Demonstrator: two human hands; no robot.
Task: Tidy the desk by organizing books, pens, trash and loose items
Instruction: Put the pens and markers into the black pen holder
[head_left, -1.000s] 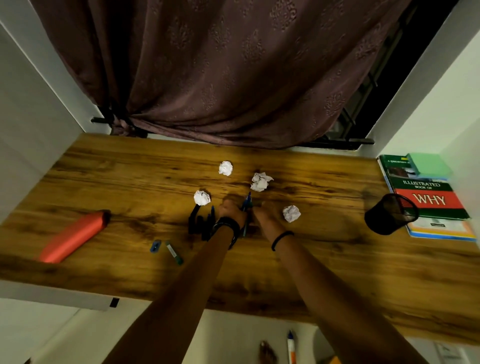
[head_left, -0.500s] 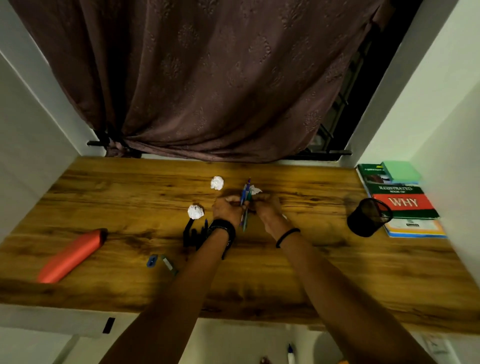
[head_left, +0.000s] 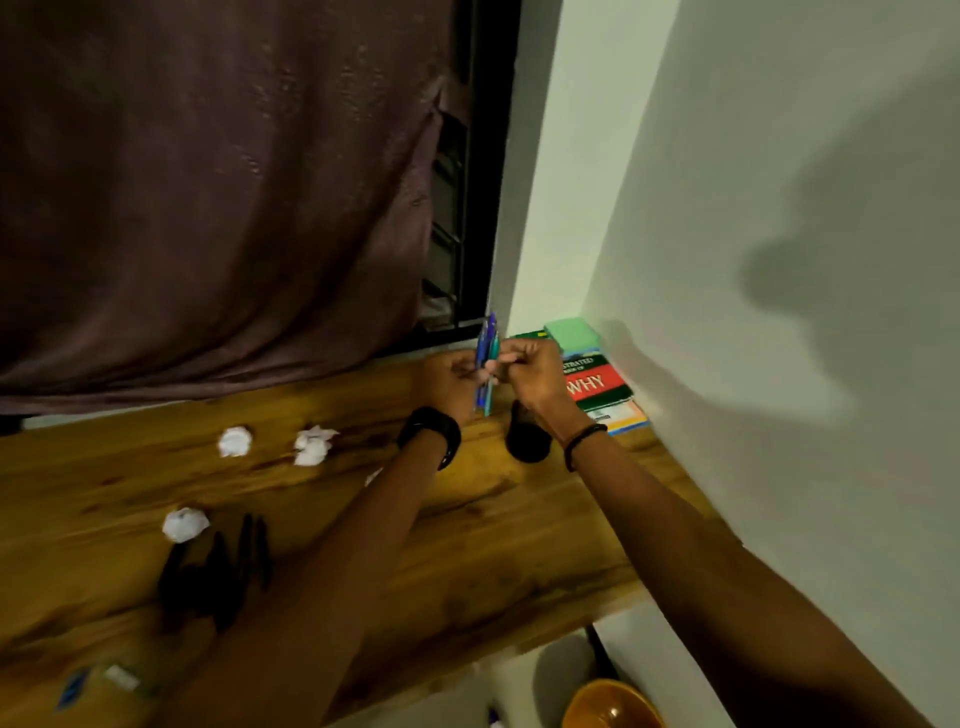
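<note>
Both hands hold a bundle of blue pens (head_left: 488, 358) upright above the black pen holder (head_left: 526, 439) near the desk's right end. My left hand (head_left: 451, 382) and my right hand (head_left: 529, 375) are closed on the bundle from either side. My right wrist partly hides the holder. Behind it lies a stack of books (head_left: 597, 387) with a green sticky-note pad (head_left: 574, 335) on top. Crumpled paper balls (head_left: 235, 441) (head_left: 312, 446) (head_left: 184, 524) lie on the wooden desk (head_left: 519, 540). Several black pens (head_left: 218, 566) lie left of my left forearm.
A brown curtain (head_left: 218, 197) hangs behind the desk, and a white wall (head_left: 779, 312) bounds its right end. Small blue and green items (head_left: 98, 680) lie at the front left edge. An orange bowl-like object (head_left: 610, 704) sits below the desk.
Both hands lifted the blue pens off the middle of the desk and carried them right, to above the pen holder. The view swung right, so the orange case left the frame.
</note>
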